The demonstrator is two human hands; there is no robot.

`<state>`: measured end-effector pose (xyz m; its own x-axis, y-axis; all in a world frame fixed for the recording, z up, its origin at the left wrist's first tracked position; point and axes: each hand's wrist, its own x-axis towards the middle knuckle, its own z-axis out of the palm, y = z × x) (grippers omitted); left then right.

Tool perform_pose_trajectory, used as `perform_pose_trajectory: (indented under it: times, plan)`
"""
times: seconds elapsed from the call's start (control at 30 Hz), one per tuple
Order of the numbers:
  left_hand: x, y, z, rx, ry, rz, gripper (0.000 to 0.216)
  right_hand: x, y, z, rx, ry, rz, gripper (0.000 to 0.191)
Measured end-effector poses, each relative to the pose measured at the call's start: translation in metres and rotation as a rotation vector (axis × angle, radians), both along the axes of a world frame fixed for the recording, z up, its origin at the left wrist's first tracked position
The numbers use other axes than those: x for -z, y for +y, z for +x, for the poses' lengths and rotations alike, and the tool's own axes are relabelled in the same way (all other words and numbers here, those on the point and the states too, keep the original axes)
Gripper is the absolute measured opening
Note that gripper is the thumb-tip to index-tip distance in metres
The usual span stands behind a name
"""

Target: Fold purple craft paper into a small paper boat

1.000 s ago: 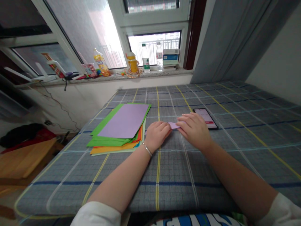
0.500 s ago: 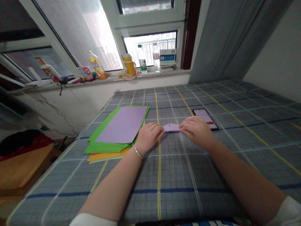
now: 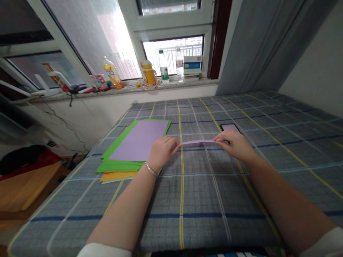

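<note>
A piece of purple paper [image 3: 197,142] shows as a thin, nearly level strip between my two hands, seen almost edge-on. My left hand [image 3: 164,149] pinches its left end, and my right hand [image 3: 232,142] pinches its right end. Whether the strip touches the cloth I cannot tell. Left of my left hand lies a purple sheet [image 3: 138,141] on top of a stack of green sheets [image 3: 118,167], with orange paper [image 3: 118,176] poking out below. Behind my right hand is a phone [image 3: 229,127], partly covered by it.
A grey checked cloth [image 3: 198,189] covers the surface in front of me. Bottles, including a green-capped water bottle [image 3: 163,67], and a stack of boxes [image 3: 192,66] stand on the windowsill [image 3: 177,85]. A wooden piece of furniture [image 3: 29,185] stands at the left.
My hands have moved apart, left hand leftward and right hand rightward. The folded, peaked purple paper between them now appears as a longer, thin strip. My right hand covers more of the phone.
</note>
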<state>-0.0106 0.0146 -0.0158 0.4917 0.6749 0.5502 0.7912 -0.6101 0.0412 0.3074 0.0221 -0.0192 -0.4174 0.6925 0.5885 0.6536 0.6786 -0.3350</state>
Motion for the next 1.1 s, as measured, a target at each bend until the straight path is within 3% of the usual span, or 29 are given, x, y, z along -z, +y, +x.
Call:
perform_pose_trajectory:
  times: [0.2,0.43,0.53,0.63,0.73,0.83,0.97,1.1]
  plan:
    - [0.0,0.0,-0.003,-0.052,0.006,-0.054,0.011,0.0,-0.002,-0.001,0.094,-0.11,0.001,0.012]
    - [0.002,-0.007,0.006,0.055,-0.182,-0.07,0.011,-0.003,-0.021,-0.038,0.181,-0.386,0.131,0.019]
    - [0.001,-0.011,0.012,0.059,-0.392,-0.071,0.009,-0.002,-0.025,-0.042,0.219,-0.273,0.096,0.019]
    - [0.005,-0.01,0.018,0.011,-0.693,-0.117,0.008,0.0,-0.021,-0.038,0.239,0.009,0.042,0.016]
    - [0.014,-0.007,0.03,0.008,-0.923,-0.32,0.029,0.005,-0.014,-0.037,0.269,0.481,-0.19,0.018]
    - [0.023,-0.009,0.047,0.054,-1.065,-0.7,0.047,0.012,-0.013,-0.047,0.125,0.819,-0.576,0.03]
    - [0.025,-0.02,0.061,0.112,-1.207,-1.06,0.061,0.019,-0.021,-0.066,-0.012,0.918,-0.92,0.037]
    - [0.022,-0.023,0.059,0.103,-1.135,-1.131,0.056,0.026,-0.026,-0.072,-0.034,0.808,-1.094,0.042]
